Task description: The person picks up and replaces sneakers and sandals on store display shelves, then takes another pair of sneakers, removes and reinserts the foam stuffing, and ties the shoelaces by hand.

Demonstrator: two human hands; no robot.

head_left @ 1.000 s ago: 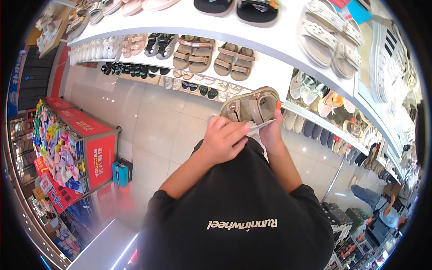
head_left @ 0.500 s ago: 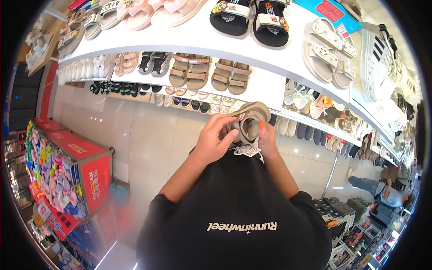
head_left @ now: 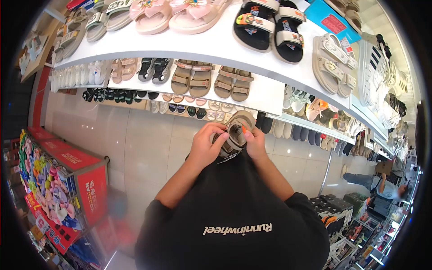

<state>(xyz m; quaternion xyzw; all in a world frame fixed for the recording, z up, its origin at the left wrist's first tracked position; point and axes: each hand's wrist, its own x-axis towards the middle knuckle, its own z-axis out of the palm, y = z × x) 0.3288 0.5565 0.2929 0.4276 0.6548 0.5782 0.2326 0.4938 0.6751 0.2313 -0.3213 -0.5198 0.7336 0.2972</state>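
A tan strappy sandal (head_left: 240,120) is held in front of my chest, its opening facing up toward me. My left hand (head_left: 208,143) grips the sandal's strap side, thumb and fingers pinched together. On the other side my right hand (head_left: 254,143) holds its edge, the thumb beside a small orange piece (head_left: 244,129). Part of a white tag (head_left: 230,157) shows below the sandal, near my black shirt. Behind it on the middle shelf stand two similar pairs, one brown (head_left: 191,80) and one tan (head_left: 233,84).
The white upper shelf (head_left: 202,50) carries pink, black and beige sandals. Lower racks hold more shoes. At the left stands a red bin (head_left: 92,189) of colourful shoes. A person (head_left: 382,184) is at the far right, near stacked boxes (head_left: 330,204).
The sandal has turned in my hands and come lower and to the left, with both hands still on it. My left hand has changed its hold. The upper shelf now shows more.
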